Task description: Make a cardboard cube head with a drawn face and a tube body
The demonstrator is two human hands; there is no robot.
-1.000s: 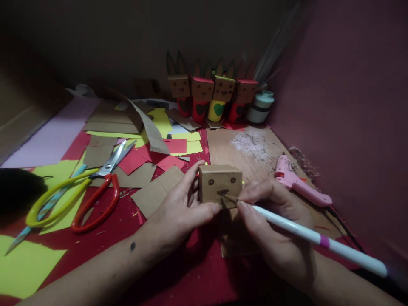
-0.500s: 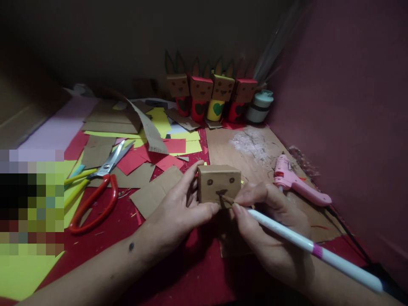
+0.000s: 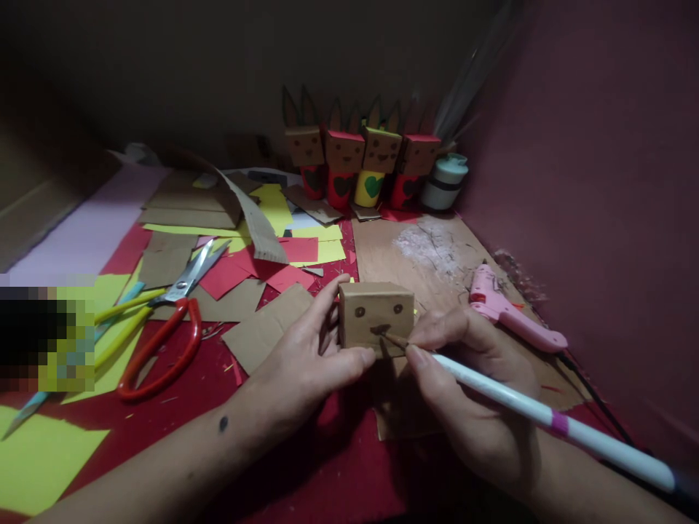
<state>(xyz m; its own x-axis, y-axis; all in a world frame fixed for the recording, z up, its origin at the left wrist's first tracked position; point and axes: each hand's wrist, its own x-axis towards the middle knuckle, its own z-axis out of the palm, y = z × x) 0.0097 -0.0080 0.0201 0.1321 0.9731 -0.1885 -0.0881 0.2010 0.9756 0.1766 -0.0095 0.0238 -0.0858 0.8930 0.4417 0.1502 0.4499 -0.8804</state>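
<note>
Between the thumb and fingers of my left hand point(image 3: 322, 349) is a small cardboard box point(image 3: 360, 335), steadied from its left side and lower front edge. Two round eyes and a dark mouth are drawn on the front of this box. My right hand point(image 3: 470, 386) pinches a slim white marker pen point(image 3: 502, 393) with a purple band, close to its brown tapered tip. That tip rests at the right side of the drawn mouth. Below the box, partly in shadow, lies a flat piece of cardboard point(image 3: 401, 415).
Large red-handled scissors point(image 3: 186, 306) lie among coloured paper and cardboard scraps point(image 3: 273, 320) on the left. At right, a pink glue gun point(image 3: 505, 313) rests on a brown board point(image 3: 376, 247). Several box-headed figures point(image 3: 344, 156) stand behind, beside a pale jar point(image 3: 445, 185). A blurred patch hides the left edge.
My right hand and the marker pen have shifted slightly right, the tip moving toward the mouth's right side. The drawn mouth looks darker and fuller. My left hand and the box stay nearly still.
</note>
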